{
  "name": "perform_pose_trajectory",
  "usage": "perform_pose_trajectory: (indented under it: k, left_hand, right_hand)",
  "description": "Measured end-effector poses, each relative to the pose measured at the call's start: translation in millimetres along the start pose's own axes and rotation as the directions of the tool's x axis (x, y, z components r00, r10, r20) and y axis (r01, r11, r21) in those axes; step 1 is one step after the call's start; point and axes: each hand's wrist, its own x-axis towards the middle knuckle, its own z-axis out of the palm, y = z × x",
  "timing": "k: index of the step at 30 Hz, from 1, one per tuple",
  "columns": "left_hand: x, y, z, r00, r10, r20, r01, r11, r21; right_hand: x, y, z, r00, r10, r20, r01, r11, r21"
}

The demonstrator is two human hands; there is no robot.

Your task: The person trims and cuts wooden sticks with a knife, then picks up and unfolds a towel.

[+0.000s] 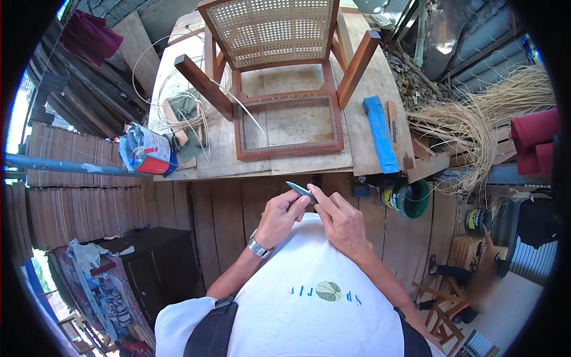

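Note:
My left hand (281,219), with a metal watch on its wrist, is closed on a small pointed grey blade (298,189). My right hand (340,221) has its fingers pinched at the other end of the blade. The blade's tip points up and to the left; its lower part is hidden by my fingers. Both hands are close together in front of my shirt, just short of the table edge. Beyond them on the table stands a wooden chair frame (289,156) with a woven cane back (270,33). A pale cane strand (247,113) hangs across its open seat.
Loops of cane (169,107) lie at the table's left, near a red-and-white container (148,152). A blue wrapped bundle (380,134) lies at the right. A green bucket (414,199) stands below, with heaped cane strips (476,125) beyond. Another person (482,279) is at lower right.

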Motion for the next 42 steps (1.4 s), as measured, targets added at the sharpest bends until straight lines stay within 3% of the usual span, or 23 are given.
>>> perform_pose_trajectory:
  k: [4,7,9,12,25,30,34,37,39,42]
  left_hand:
    - [2,4,3,1.0,0.012,-0.026,-0.014,0.998,-0.068]
    - [4,2,-3,0.996,-0.056,0.067,0.065,0.988,-0.137]
    - [6,-4,-9,0.96,-0.156,0.232,0.236,0.899,-0.37]
    - [6,-4,-10,0.96,-0.148,0.236,0.245,0.853,-0.461]
    - [0,-5,-4,0.967,-0.17,0.189,0.23,0.899,-0.373]
    - [-3,-4,4,0.999,-0.049,0.023,0.052,0.978,-0.203]
    - [-3,-8,6,1.0,0.019,-0.006,-0.02,0.989,-0.15]
    - [-1,-6,-2,0.994,-0.078,0.07,0.091,0.975,-0.205]
    - [0,-4,-6,0.967,-0.17,0.191,0.23,0.903,-0.362]
    - [1,-7,-8,0.958,-0.189,0.216,0.258,0.896,-0.361]
  right_hand:
    - [0,1,2,1.0,0.014,-0.012,-0.014,1.0,-0.019]
    - [-1,3,3,0.999,0.043,-0.008,-0.042,0.998,0.04]
    - [0,2,2,0.999,0.036,-0.001,-0.036,0.998,0.058]
    - [0,4,3,1.0,0.03,-0.005,-0.03,0.997,0.066]
    - [-2,1,-1,0.998,0.054,0.019,-0.055,0.994,0.094]
    - [-7,0,1,1.0,0.027,-0.008,-0.027,1.0,0.011]
    - [-9,1,3,0.999,-0.019,-0.046,0.016,0.998,-0.062]
    - [-10,2,5,1.0,0.016,-0.026,-0.016,1.0,0.007]
    - [-9,-1,5,0.999,0.025,-0.03,-0.024,0.999,0.031]
    - [-10,-1,5,0.999,0.039,-0.024,-0.038,0.999,0.039]
